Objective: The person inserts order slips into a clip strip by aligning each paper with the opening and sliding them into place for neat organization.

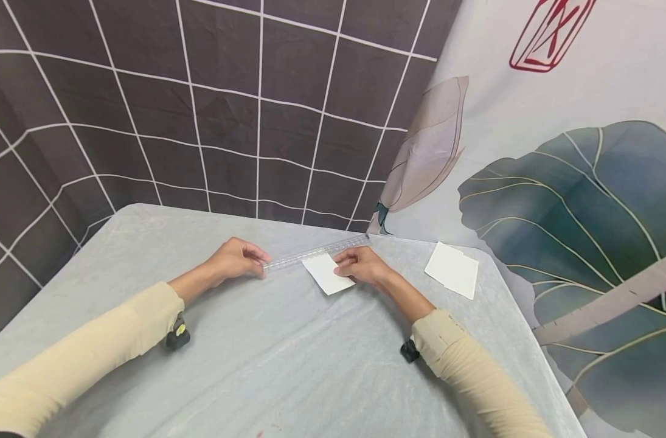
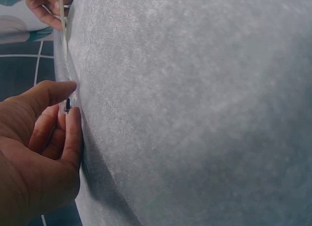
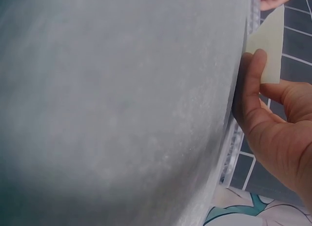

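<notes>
A clear plastic ruler (image 1: 289, 260) lies slanted near the table's back edge. My left hand (image 1: 236, 258) pinches its left end; in the left wrist view, the thumb and fingers (image 2: 73, 133) come around that end. Between the thumb and fingers of my right hand (image 1: 364, 266) is a small white sheet of paper (image 1: 324, 275), its upper edge beside the ruler. The right wrist view has this paper (image 3: 270, 48) raised at an angle to the table, with the ruler (image 3: 230, 155) running behind the hand. The right hand covers part of the paper.
Two white sheets of paper (image 1: 452, 269) overlap on the table to the right. A grey cloth covers the table (image 1: 289, 371). Behind it hangs a dark grid-patterned curtain (image 1: 223, 115), and a leaf-patterned cloth (image 1: 584, 201) hangs on the right.
</notes>
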Tool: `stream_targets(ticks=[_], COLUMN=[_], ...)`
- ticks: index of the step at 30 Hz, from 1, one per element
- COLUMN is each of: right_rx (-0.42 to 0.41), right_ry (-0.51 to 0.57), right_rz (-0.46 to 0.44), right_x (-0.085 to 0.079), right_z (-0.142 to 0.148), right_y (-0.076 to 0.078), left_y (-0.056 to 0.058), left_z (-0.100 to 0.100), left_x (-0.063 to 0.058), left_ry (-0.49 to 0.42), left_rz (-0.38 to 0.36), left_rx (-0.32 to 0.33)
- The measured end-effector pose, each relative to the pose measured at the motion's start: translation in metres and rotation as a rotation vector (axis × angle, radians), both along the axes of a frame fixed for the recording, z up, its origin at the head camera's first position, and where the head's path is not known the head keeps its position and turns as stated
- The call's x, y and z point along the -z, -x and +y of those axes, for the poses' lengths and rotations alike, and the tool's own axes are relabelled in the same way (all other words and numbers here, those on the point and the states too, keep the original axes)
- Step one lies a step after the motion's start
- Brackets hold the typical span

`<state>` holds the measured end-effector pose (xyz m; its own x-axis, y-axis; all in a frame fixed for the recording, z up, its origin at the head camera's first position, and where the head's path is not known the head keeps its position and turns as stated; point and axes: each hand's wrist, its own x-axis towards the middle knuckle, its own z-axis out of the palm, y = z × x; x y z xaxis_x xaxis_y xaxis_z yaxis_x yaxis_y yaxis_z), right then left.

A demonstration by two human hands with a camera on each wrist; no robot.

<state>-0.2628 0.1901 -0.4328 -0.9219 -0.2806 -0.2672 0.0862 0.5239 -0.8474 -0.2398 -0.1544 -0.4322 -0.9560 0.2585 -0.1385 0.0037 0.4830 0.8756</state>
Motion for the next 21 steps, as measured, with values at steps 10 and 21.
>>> stream_targets(ticks=[10, 21], right_rx=[-0.011, -0.017], right_ry=[0.020, 0.015], right_rz=[-0.014, -0.013], right_x=[-0.0010, -0.0032], right_z=[-0.0020, -0.0041], right_y=[-0.0001, -0.0023], left_y=[0.0008, -0.0001], left_z=[0.0007, 0.0001], left_x=[-0.0003, -0.0004], left_ry=[0.009, 0.013], left_rz=[-0.002, 0.005], left_rx=[-0.002, -0.001])
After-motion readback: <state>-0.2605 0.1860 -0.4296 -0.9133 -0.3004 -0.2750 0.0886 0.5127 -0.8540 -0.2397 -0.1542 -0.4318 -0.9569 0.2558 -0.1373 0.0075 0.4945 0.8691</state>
